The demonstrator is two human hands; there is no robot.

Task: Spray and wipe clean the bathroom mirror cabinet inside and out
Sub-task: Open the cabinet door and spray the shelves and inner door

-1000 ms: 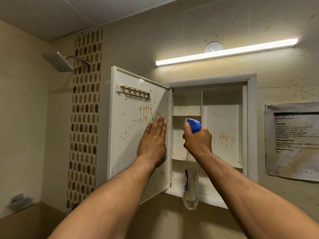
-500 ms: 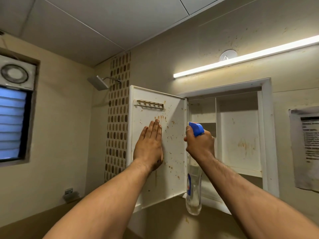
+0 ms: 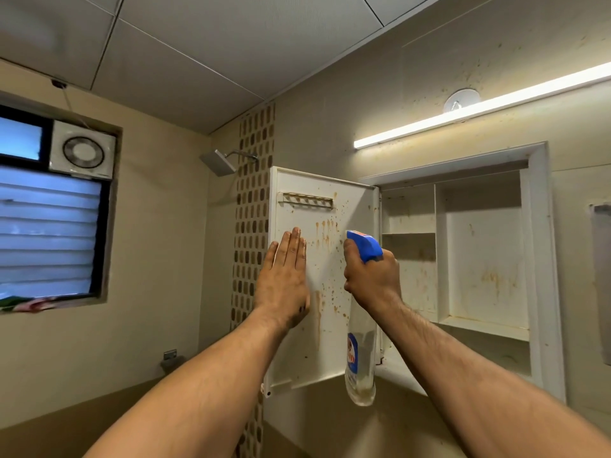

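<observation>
A: What's changed?

B: The left hand (image 3: 285,282) has slid toward the door's (image 3: 325,352) outer edge, and the view has swung left to show the window (image 3: 49,233).

A: And the hands?

B: Left lies flat and open, bracing the stained inner face. Right hand (image 3: 372,279) grips the spray bottle (image 3: 361,358), nozzle toward the door.

A: Which step?

B: Spraying, I'd judge. Next: squeeze the trigger, then cover the cabinet (image 3: 539,259) shelves.

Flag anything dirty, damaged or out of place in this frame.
Brown splatter and drip streaks cover the open cabinet door's inner face, with similar stains on the cabinet's back panel and the wall above. No cloth is visible; the right hand holds only the spray bottle.
</observation>
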